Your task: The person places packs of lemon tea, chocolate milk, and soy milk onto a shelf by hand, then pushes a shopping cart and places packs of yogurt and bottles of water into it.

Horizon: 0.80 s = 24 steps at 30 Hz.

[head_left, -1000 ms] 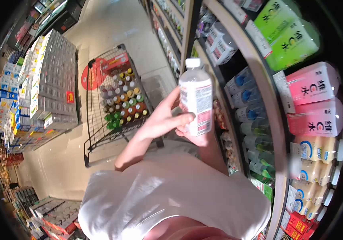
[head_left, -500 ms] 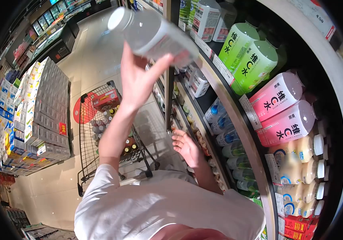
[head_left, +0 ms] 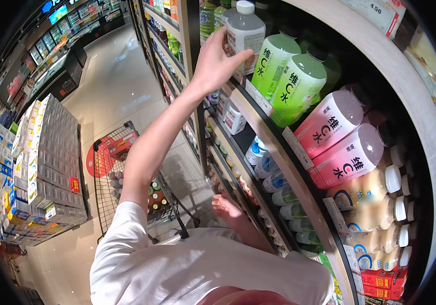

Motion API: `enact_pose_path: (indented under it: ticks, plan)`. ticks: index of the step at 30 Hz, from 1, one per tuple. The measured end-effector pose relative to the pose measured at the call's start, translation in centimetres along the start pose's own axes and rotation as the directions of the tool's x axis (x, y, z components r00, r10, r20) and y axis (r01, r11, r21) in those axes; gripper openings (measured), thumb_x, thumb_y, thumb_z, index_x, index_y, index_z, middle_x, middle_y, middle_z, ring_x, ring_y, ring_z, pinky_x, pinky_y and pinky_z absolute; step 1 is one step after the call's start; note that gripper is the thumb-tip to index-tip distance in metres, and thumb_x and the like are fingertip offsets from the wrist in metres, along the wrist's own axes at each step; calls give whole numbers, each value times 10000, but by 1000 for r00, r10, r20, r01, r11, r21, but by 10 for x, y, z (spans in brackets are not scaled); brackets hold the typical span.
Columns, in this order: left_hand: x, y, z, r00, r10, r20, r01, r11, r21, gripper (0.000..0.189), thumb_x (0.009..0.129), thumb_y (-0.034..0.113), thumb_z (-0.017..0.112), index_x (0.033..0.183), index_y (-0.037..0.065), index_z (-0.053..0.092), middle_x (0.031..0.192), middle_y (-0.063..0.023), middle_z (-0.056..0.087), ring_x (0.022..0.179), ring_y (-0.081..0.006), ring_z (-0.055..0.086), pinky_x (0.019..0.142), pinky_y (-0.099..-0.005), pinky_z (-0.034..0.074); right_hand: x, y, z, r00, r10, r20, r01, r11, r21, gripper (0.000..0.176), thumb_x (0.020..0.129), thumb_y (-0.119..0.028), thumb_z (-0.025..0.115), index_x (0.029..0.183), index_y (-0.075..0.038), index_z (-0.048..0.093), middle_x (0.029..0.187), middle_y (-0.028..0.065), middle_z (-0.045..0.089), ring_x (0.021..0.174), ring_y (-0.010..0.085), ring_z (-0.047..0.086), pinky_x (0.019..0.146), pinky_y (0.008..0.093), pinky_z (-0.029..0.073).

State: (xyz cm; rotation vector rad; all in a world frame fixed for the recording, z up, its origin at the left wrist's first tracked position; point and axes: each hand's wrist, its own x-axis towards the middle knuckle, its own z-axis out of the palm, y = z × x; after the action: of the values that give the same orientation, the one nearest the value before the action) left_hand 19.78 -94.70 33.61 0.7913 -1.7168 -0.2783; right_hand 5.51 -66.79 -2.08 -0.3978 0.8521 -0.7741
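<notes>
My left hand [head_left: 218, 62] is stretched up to the upper shelf, its thumb and fingers around a clear, white-capped plastic bottle [head_left: 247, 31]. The bottle stands nearly upright at the shelf's front, beside green-labelled drink bottles [head_left: 275, 58]. Its base is partly hidden behind my thumb and the shelf edge. Lower down, near the lower shelves, my right hand [head_left: 228, 207] hangs with loosely bent fingers and nothing in it.
Pink drink bottles [head_left: 332, 119] and cream-coloured bottles [head_left: 365, 190] fill the shelf to the right. A shopping cart [head_left: 107, 201] with bottles and a red box [head_left: 121, 146] stands at my left. Beyond it rises a stack of cartons [head_left: 55, 152].
My left hand has carried the bottle rightward from above the aisle to the upper shelf and turned it upright. My right hand has dropped slightly lower. The view has shifted a little.
</notes>
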Motion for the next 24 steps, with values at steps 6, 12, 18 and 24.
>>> enact_pose_path:
  ticks: [6, 12, 18, 24]
  plan:
    - [-2, 9, 11, 1000, -18, 23, 13, 977, 214, 792, 880, 349, 814, 1482, -64, 506, 1267, -252, 720, 1191, -349, 708, 1043, -433, 538, 0, -12, -4, 999, -21, -30, 21, 1000, -16, 367, 1078, -328, 614, 1372, -109, 616, 1180, 32, 683, 1056, 151, 640, 925, 341, 521]
    - [-25, 13, 3, 994, -57, 95, 22, 942, 334, 788, 891, 397, 784, 1481, -33, 489, 1232, -250, 733, 1161, -392, 714, 999, -467, 557, 8, -5, -17, 999, -20, -39, 19, 1000, -19, 362, 1071, -334, 624, 1354, -108, 628, 1185, 38, 682, 1062, 161, 639, 933, 350, 512]
    - [-10, 13, 16, 992, -36, 118, -13, 919, 394, 415, 897, 372, 749, 1081, 21, 626, 949, -207, 739, 901, -419, 726, 771, -521, 567, 13, 5, -18, 1000, 22, -4, -22, 1000, -10, 358, 1069, -355, 636, 1347, -131, 639, 1183, 22, 678, 1052, 142, 643, 919, 322, 508]
    - [4, 6, 24, 979, -30, 201, -64, 894, 443, 271, 886, 339, 700, 1019, 103, 713, 974, -175, 757, 937, -402, 725, 809, -522, 566, 13, 5, -7, 996, 35, -81, -38, 999, -39, 360, 1057, -357, 660, 1338, -133, 651, 1156, 17, 681, 1018, 132, 652, 891, 323, 514]
